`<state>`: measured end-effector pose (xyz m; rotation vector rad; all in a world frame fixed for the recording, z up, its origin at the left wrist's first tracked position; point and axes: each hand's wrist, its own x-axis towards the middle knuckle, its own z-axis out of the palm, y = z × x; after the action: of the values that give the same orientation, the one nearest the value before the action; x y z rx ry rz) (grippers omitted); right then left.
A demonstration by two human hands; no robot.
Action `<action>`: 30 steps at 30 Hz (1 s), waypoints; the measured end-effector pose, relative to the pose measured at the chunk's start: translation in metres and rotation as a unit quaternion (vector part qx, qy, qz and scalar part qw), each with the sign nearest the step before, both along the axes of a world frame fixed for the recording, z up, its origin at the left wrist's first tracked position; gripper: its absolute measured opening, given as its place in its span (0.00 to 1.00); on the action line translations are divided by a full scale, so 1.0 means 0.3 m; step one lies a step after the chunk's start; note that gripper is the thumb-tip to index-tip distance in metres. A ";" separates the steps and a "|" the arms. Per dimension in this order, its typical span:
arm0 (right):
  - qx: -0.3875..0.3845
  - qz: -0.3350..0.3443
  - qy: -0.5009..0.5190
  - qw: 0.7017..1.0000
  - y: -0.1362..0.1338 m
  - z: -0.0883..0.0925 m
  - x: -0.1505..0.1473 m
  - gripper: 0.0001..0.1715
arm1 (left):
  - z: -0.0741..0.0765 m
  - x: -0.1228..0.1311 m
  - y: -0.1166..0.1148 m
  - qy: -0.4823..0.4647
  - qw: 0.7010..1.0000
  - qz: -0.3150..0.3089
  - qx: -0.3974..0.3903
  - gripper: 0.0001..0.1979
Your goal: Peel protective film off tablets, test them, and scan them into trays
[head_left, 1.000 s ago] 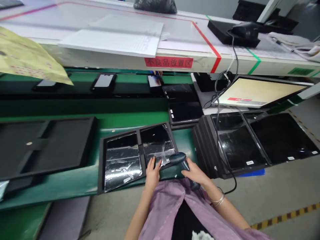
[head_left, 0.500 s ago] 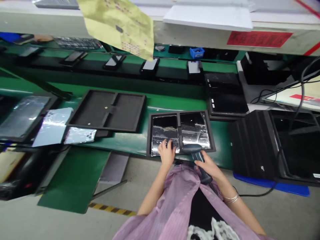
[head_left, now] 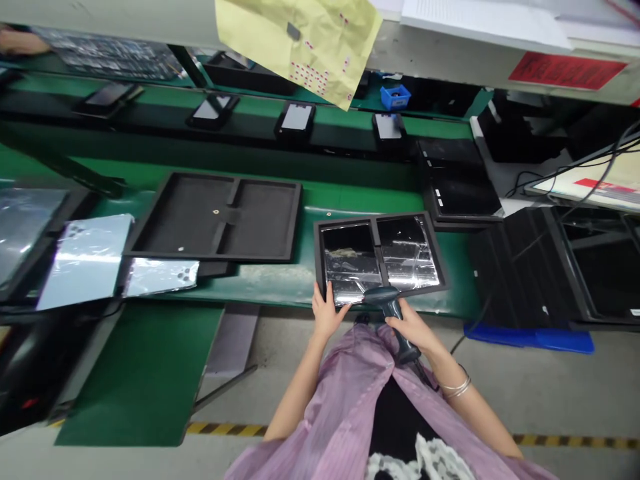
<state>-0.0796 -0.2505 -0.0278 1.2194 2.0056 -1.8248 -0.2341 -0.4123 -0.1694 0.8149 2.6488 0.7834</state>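
Observation:
My right hand is wrapped round the handle of a dark handheld barcode scanner, whose head points left over the tray's near edge. In front of me lies a black foam tray with two compartments. Each compartment holds a glossy, dark-screened tablet in clear film: a left tablet and a right tablet. At the tray's near left corner is my left hand, fingers and thumb spread apart, touching the corner by the left tablet's lower edge. Its fingertips partly cover that corner.
To the left lies an empty two-compartment tray, beside film-wrapped light-blue tablets. Stacked black trays stand at right; more dark panels lie behind. Devices such as a phone-like unit line the rear belt. Yellow paper hangs from the shelf.
My left hand has moved from the left tablet's screen down and left to the tray's corner. The scanner stays in my right hand. The view has shifted.

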 end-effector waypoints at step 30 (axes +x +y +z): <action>0.012 -0.014 -0.001 1.000 0.007 0.055 -0.030 0.16 | 0.069 0.011 0.057 0.052 0.997 0.050 -0.023 0.40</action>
<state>-0.0887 -0.2485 -0.0112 1.2629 2.0247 -1.8170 -0.2309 -0.3952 -0.1487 0.7340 2.8088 0.7184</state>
